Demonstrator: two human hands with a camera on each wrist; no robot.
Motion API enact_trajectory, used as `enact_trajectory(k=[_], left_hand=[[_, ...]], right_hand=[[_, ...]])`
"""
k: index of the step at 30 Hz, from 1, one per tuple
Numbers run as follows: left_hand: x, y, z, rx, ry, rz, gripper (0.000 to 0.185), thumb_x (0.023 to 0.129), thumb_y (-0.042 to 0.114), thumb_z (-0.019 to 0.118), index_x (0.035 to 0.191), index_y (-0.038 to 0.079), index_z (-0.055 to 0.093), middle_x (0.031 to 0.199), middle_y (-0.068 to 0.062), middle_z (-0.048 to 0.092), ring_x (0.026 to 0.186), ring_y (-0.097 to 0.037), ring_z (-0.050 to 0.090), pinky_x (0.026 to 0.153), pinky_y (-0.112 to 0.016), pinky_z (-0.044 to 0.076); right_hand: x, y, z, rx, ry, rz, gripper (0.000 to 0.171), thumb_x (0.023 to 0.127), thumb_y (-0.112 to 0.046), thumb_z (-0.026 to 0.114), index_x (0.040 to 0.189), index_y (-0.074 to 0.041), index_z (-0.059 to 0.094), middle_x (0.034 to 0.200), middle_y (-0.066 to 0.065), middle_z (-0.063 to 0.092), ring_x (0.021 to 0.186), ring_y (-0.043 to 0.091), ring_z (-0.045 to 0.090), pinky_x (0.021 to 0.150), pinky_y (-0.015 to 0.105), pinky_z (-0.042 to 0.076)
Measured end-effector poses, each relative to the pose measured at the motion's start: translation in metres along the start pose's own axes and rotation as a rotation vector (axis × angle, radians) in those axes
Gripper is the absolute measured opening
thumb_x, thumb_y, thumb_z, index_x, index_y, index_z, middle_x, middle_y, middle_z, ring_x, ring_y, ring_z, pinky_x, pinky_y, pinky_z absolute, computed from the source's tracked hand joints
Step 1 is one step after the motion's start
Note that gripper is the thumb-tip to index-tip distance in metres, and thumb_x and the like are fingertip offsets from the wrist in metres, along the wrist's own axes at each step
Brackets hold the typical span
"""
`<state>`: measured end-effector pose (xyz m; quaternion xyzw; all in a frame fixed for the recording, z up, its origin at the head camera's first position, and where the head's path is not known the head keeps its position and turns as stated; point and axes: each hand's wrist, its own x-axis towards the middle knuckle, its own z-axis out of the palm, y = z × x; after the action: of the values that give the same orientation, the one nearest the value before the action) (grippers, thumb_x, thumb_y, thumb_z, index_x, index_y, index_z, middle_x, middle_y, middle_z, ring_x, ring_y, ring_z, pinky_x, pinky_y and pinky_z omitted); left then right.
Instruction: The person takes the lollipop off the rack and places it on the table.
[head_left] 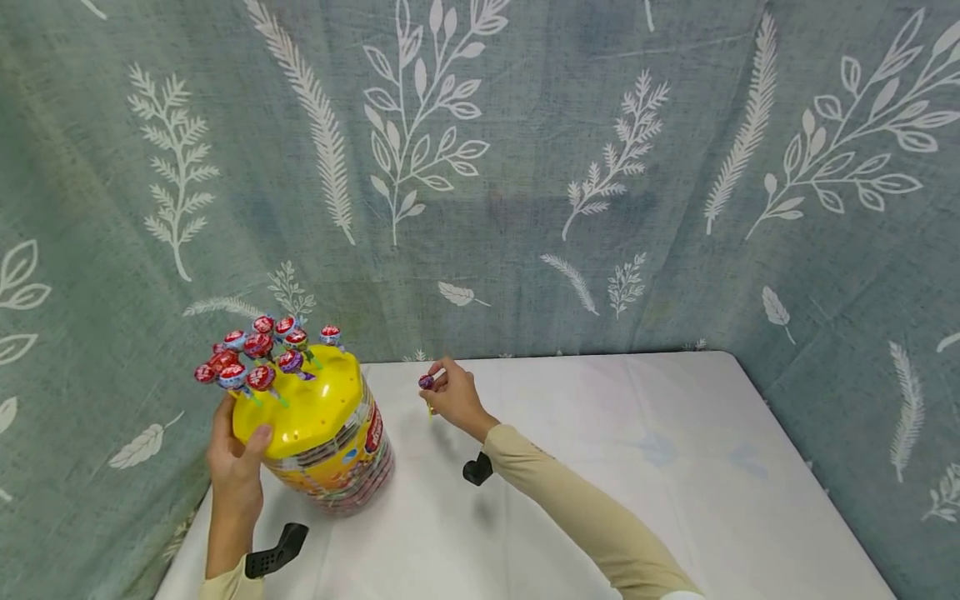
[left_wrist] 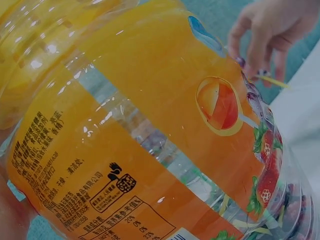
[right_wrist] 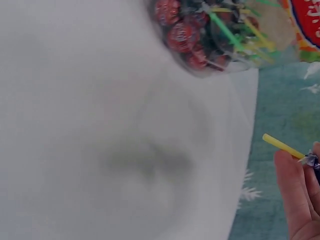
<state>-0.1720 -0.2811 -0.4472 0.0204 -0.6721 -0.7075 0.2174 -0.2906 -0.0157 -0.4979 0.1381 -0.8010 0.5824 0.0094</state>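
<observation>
A clear plastic lollipop jar [head_left: 341, 462] with an orange label [left_wrist: 150, 125] and a yellow lid [head_left: 303, 400] stands tilted at the table's left. Several wrapped lollipops [head_left: 258, 350] stick up from holes in the lid. My left hand [head_left: 236, 467] grips the lid's near-left edge. To the right of the jar, my right hand [head_left: 450, 396] pinches a purple-wrapped lollipop [head_left: 426, 382] above the table. Its yellow stick [right_wrist: 282, 146] shows in the right wrist view. More lollipops [right_wrist: 200, 30] lie in the jar's bottom.
A white table [head_left: 637, 483] runs to the right and toward me. A teal curtain with white leaf prints [head_left: 525, 167] hangs close behind and at both sides. Black wrist mounts [head_left: 273, 550] sit on both forearms.
</observation>
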Motion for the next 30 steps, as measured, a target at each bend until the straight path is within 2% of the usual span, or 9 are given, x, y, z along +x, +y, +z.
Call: enact_trajectory(k=[6,13,20,30], left_hand=[[-0.003,-0.002,-0.003,0.008,0.008,0.004,0.067,0.086,0.012,0.058,0.147,0.024,0.031,0.145,-0.002,0.035,0.124,-0.019,0.036,0.095,-0.014,0.038],[-0.002,0.001,-0.006,0.001,0.013,0.019,0.068,0.086,0.011,0.059,0.146,0.024,0.031,0.145,-0.002,0.034,0.124,-0.020,0.036,0.094,-0.013,0.039],[-0.001,0.002,-0.003,0.015,-0.003,0.024,0.068,0.087,0.011,0.058,0.147,0.023,0.030,0.145,-0.002,0.035,0.123,-0.019,0.037,0.093,-0.013,0.039],[0.000,-0.002,-0.003,0.016,-0.004,0.027,0.068,0.086,0.011,0.057,0.147,0.023,0.030,0.144,-0.003,0.036,0.122,-0.020,0.038,0.093,-0.013,0.039]], right_hand=[[-0.004,0.021,0.011,-0.037,-0.004,0.093,0.030,0.078,0.000,0.073,0.100,-0.001,0.054,0.067,0.006,0.058,0.049,0.010,0.057,0.045,0.022,0.051],[-0.003,0.036,0.020,-0.049,-0.005,0.184,0.029,0.079,-0.003,0.074,0.100,-0.001,0.055,0.069,0.005,0.055,0.050,0.013,0.056,0.046,0.023,0.050],[-0.007,0.053,0.023,-0.228,0.036,0.183,0.027,0.076,-0.005,0.075,0.094,0.000,0.056,0.067,0.003,0.057,0.057,0.011,0.052,0.049,0.021,0.045],[-0.019,0.062,0.029,-0.187,0.064,0.202,0.024,0.078,0.000,0.070,0.095,0.003,0.052,0.059,0.002,0.057,0.040,0.010,0.051,0.043,0.021,0.043]])
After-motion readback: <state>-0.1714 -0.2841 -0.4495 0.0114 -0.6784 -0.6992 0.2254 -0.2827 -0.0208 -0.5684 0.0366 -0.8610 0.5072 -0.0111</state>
